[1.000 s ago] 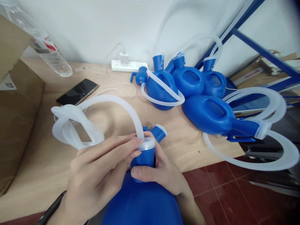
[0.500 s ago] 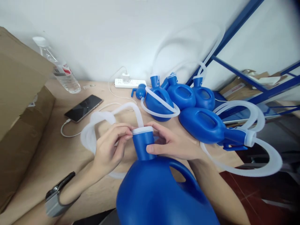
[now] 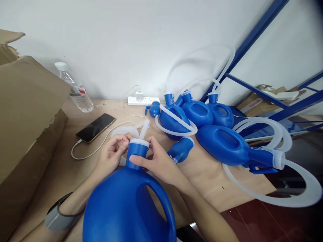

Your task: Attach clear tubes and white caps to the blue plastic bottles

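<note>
A large blue plastic jug [image 3: 121, 205] with a side handle stands close in front of me, its lower part cut off by the frame. On its neck sits a white cap [image 3: 139, 142], from which a translucent hose [image 3: 144, 129] rises and coils behind my hands. My right hand [image 3: 157, 161] is closed round the neck, thumb across the front, fingers hidden behind. At the cap's left edge, my left hand [image 3: 113, 151] has thumb and fingertips pinched together. Just right of my right hand lies a small blue bulb-shaped part [image 3: 181, 149] with a pale rim.
Several blue jugs with hoses, including a lying jug [image 3: 222, 144], occupy the table's right. A charging phone [image 3: 96, 127], water bottle [image 3: 82, 97] and power strip [image 3: 147, 101] are farther back. A cardboard box [image 3: 27, 111] borders the left; a blue metal rack [image 3: 254, 87] stands right.
The jug and both hands have shifted left in view, and the jug leans less. The blue bulb-shaped part has come into sight beside my right hand. Both hands keep their places at the neck and cap.
</note>
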### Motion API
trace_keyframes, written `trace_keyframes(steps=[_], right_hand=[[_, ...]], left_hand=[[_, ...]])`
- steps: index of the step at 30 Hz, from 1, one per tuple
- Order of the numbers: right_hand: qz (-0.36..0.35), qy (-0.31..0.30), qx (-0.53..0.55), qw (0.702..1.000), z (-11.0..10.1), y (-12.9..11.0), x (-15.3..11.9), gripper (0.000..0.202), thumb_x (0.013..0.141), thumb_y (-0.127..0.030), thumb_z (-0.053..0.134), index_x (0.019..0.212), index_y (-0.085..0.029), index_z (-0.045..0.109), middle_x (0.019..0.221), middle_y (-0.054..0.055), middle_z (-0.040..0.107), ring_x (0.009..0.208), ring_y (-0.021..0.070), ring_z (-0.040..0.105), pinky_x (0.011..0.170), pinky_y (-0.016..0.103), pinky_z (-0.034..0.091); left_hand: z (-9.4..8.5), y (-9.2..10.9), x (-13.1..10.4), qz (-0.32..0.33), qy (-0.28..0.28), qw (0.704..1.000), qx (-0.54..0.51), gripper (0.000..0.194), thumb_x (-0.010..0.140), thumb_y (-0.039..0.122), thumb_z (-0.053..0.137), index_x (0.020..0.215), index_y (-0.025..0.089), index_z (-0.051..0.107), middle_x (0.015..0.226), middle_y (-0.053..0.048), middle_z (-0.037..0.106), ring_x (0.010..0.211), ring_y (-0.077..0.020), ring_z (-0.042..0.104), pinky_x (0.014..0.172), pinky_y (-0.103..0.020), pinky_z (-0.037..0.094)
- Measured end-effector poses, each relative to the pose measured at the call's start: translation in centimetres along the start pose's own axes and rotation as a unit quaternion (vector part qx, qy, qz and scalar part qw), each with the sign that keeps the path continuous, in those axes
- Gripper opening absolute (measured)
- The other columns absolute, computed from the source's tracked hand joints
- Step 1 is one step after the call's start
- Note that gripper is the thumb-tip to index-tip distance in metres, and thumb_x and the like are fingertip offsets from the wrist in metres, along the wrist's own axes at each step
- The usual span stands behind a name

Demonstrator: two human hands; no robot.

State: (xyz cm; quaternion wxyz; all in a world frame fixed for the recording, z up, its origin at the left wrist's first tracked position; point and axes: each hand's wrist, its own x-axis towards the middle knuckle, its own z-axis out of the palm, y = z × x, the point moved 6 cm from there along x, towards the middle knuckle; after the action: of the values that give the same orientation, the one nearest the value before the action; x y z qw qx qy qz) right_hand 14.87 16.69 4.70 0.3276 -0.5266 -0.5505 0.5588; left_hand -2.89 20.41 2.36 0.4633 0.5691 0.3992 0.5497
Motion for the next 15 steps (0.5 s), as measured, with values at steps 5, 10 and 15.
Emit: trace_keyframes(steps=[5,10,15], right_hand=[[-0.007,-0.017,0.026,1.000,0.9,2.2,1.2,0.058,0.083,-0.057,0.092,0.117,-0.025,0.058,0.106,0.001,0.073,0.081,0.0165,0.071,0.065,0.027,0.060],[-0.033,-0.094,0.081,0.992,0.6,3.1,1.0,0.044,0.104,-0.056,0.069,0.134,-0.026,0.059,0.117,0.003,0.074,0.089,0.0160,0.077,0.076,0.029,0.067],[-0.111,-0.108,-0.063,0.986,-1.0,2.7,1.0,0.027,0.113,-0.040,0.054,0.126,-0.022,0.070,0.098,0.003,0.077,0.087,0.0180,0.078,0.076,0.030,0.067]], left_hand=[[-0.3,-1.9,0.5,-0.039,-0.026,0.999,-0.013,0.053,0.087,0.070,0.083,0.089,0.020,0.068,0.097,-0.005,0.075,0.075,-0.0155,0.066,0.068,-0.026,0.055],[-0.5,-3.0,0.7,-0.072,-0.048,0.996,-0.038,0.056,0.083,0.071,0.086,0.088,0.020,0.067,0.101,-0.005,0.074,0.074,-0.0131,0.063,0.067,-0.024,0.054],[-0.3,-4.1,0.8,-0.116,-0.067,0.989,-0.068,0.062,0.074,0.074,0.091,0.085,0.020,0.063,0.091,-0.002,0.073,0.068,-0.0109,0.061,0.061,-0.021,0.052]])
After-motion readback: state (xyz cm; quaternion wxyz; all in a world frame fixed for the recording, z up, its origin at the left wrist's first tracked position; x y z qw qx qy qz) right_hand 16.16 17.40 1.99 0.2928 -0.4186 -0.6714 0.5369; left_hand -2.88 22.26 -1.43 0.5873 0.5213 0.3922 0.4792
